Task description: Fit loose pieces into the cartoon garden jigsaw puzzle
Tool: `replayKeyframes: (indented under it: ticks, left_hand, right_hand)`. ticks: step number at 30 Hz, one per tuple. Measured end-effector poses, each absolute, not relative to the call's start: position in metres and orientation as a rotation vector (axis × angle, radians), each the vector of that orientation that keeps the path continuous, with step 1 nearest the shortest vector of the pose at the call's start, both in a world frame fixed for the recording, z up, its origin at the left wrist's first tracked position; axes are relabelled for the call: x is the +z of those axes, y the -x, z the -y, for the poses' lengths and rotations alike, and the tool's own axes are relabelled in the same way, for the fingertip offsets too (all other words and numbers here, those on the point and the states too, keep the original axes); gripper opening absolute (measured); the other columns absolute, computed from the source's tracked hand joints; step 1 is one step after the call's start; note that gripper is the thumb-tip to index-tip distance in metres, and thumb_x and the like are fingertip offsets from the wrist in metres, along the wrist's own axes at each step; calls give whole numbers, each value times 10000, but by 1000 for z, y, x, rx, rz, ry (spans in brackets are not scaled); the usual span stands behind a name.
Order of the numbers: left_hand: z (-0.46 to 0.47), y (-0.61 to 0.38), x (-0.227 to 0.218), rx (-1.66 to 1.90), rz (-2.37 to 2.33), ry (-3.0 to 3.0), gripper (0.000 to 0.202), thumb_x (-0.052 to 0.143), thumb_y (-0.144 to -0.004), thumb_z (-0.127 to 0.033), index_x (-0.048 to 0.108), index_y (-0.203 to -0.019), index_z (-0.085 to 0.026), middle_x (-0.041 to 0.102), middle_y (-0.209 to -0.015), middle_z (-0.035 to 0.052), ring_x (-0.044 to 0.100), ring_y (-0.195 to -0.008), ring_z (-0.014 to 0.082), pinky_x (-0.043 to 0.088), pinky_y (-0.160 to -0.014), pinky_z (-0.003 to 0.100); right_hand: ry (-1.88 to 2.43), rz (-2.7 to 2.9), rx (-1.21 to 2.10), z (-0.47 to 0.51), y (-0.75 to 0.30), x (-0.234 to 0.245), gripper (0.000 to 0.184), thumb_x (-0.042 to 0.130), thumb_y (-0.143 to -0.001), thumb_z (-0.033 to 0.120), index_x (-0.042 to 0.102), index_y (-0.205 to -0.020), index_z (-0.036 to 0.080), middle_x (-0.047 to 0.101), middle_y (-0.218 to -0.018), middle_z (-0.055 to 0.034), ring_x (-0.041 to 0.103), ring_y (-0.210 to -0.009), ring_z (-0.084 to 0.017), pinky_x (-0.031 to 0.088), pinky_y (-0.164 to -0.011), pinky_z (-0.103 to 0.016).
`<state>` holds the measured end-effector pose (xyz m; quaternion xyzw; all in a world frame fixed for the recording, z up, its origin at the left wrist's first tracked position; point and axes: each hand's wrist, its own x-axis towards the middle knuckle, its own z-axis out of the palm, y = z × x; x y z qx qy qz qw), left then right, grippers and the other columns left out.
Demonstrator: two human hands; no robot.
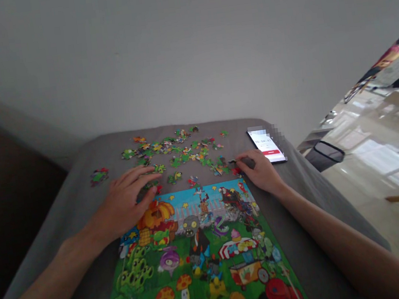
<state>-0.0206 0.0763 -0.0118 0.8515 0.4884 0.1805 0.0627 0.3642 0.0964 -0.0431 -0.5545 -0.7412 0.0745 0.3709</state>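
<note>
My left hand [127, 191] rests at the upper left corner of a colourful cartoon picture sheet [195, 258]. Its fingers are stretched and the thumb stands apart, next to loose jigsaw puzzle pieces [185, 156]. Beyond the sheet's top right corner, my right hand [259, 171] has its thumb and index finger closed on a small dark puzzle piece [232, 161]. A red piece [236, 170] lies just under those fingertips. Several mostly green pieces are scattered between the two hands and farther back.
A phone [267, 145] with a lit screen lies right of the pieces. A small cluster of pieces [99, 176] sits apart at the left. Grey cloth [320, 202] covers the table, which stands against a pale wall [172, 55]. Shiny floor shows at the right.
</note>
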Motion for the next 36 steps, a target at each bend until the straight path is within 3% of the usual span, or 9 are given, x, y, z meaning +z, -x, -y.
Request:
replayKeyframes:
  ticks: [4, 10, 16, 22, 24, 28, 32, 36]
  left_hand:
    - [-59, 8, -1, 416, -1205, -2632, 449, 371, -1021, -499, 633, -1281, -244, 570, -1431, 77, 462, -1372, 270, 352, -1157, 482]
    - [-37, -8, 2, 263, -960, -2652, 387, 443, -1030, -477, 609, -1315, -275, 524, -1489, 52, 390, -1431, 247, 273, -1198, 458]
    - [-31, -9, 9, 145, -894, -2646, 506, 474, -1002, -557, 501, -1434, -295, 404, -1589, 51, 277, -1496, 260, 181, -1225, 494]
    - [-15, -10, 12, 34, -868, -2600, 832, 554, -839, -768, 326, -1543, -387, 205, -1675, 47, 135, -1532, 373, 112, -1215, 586]
    - [-8, -12, 11, 23, -839, -2599, 896, 565, -814, -788, 272, -1563, -394, 182, -1680, 61, 138, -1529, 386, 91, -1215, 593]
    - [0, -15, 12, -47, -829, -2600, 890, 616, -823, -729, 277, -1566, -376, 167, -1681, 83, 127, -1529, 402, 79, -1210, 610]
    - [-2, -14, 15, -74, -875, -2580, 880, 657, -829, -674, 296, -1565, -353, 171, -1679, 93, 137, -1526, 411, 113, -1208, 606]
    - [-3, -13, 17, -34, -892, -2561, 875, 713, -817, -605, 313, -1558, -365, 196, -1675, 71, 136, -1528, 402, 123, -1218, 582]
  right_hand:
    - [1426, 1844, 218, -89, -363, -37, 177, 584, -892, 333, 692, -952, 208, 716, -935, -82, 635, -867, -247, 511, -814, -412]
    - [1300, 1798, 384, -82, -360, -35, 406, 561, -919, 298, 603, -1317, 234, 640, -967, -55, 647, -792, -200, 551, -749, -377]
    - [1311, 1671, 597, -76, -349, -33, 256, 636, -878, 331, 667, -1116, 243, 682, -937, -51, 721, -768, -217, 609, -725, -404]
    - [1329, 1665, 568, -70, -346, -23, 192, 746, -793, 366, 635, -896, 247, 708, -809, -10, 711, -740, -206, 614, -690, -372]
    - [1323, 1717, 659, -64, -344, -16, 208, 770, -783, 365, 657, -921, 258, 709, -791, 0, 700, -711, -188, 608, -657, -338]
    - [1225, 1901, 947, -33, -323, 5, 329, 751, -833, 332, 707, -1157, 297, 723, -797, 13, 686, -662, -152, 582, -569, -268]
    - [1039, 2168, 1157, 9, -290, 22, 183, 725, -883, 262, 760, -1059, 291, 781, -899, 6, 727, -721, -138, 583, -598, -226]
    - [771, 2331, 1281, 38, -266, 24, 197, 696, -929, 295, 739, -1116, 249, 757, -789, 13, 695, -671, -113, 557, -631, -225]
